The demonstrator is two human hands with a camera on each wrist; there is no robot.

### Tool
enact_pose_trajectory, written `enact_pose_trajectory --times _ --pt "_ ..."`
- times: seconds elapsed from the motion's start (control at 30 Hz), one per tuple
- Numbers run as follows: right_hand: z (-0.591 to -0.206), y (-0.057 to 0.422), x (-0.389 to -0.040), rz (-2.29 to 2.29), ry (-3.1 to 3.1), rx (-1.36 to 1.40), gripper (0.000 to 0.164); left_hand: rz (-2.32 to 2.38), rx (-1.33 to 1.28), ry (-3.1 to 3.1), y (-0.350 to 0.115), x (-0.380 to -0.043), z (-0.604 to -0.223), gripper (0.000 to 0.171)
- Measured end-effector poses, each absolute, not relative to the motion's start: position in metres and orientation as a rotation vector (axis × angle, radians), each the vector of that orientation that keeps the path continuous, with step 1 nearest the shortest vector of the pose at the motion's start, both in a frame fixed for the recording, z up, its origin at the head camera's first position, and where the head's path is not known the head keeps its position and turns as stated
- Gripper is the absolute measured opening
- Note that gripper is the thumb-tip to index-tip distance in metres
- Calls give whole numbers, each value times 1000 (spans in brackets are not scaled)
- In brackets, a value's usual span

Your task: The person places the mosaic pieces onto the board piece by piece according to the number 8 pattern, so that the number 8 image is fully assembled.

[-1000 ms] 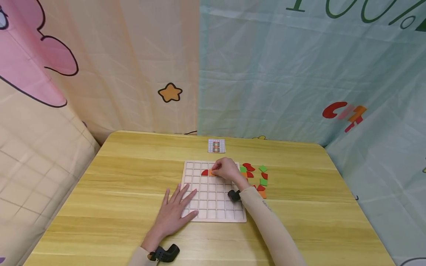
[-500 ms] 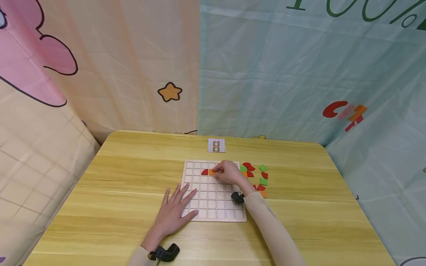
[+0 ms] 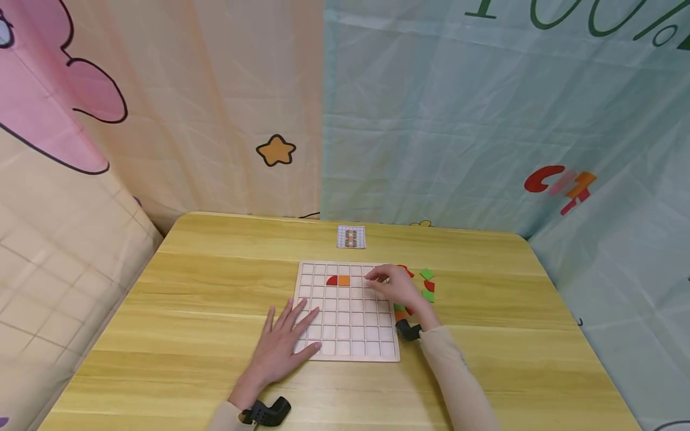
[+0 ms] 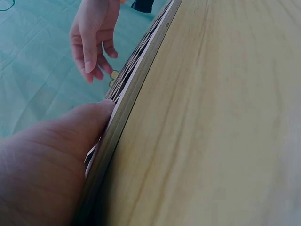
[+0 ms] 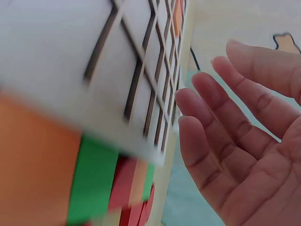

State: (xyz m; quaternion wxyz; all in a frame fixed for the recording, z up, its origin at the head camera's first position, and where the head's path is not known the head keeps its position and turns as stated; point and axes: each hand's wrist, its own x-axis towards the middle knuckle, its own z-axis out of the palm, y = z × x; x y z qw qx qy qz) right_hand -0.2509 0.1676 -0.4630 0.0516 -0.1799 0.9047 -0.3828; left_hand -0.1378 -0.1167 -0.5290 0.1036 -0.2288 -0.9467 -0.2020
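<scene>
A white grid board (image 3: 345,347) lies on the table, its squares divided by thin raised lines. In its upper rows a red quarter-circle piece (image 3: 332,281) sits side by side with an orange square piece (image 3: 344,281). My left hand (image 3: 280,347) rests with spread fingers on the board's lower left edge; its thumb (image 4: 89,117) touches the rim in the left wrist view. Above the board's upper right part hovers my right hand (image 3: 396,285), fingers loosely bent. The right wrist view shows that hand's palm and fingers (image 5: 202,146) holding nothing.
Right of the board lie loose pieces: green squares (image 3: 427,274), red quarter-circles (image 3: 429,286) and orange ones (image 5: 37,160), some hidden by the right hand. A small pattern card (image 3: 351,237) lies behind the board. Printed curtains (image 3: 485,120) hang behind the wooden table (image 3: 188,335).
My right hand has let go of the orange square on the board and moved right toward the loose pieces. The left hand has stayed in place.
</scene>
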Motion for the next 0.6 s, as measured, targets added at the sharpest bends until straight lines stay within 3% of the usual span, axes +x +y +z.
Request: enact_pose_trajectory --times 0.37,0.6 --pt "-467 210 -248 -1166 2785 -344 9 -587 -679 -2778 -115 -137 -530 66" --pt "-466 222 -248 -1066 2809 -225 20 -590 -670 -2776 -116 -137 -530 66"
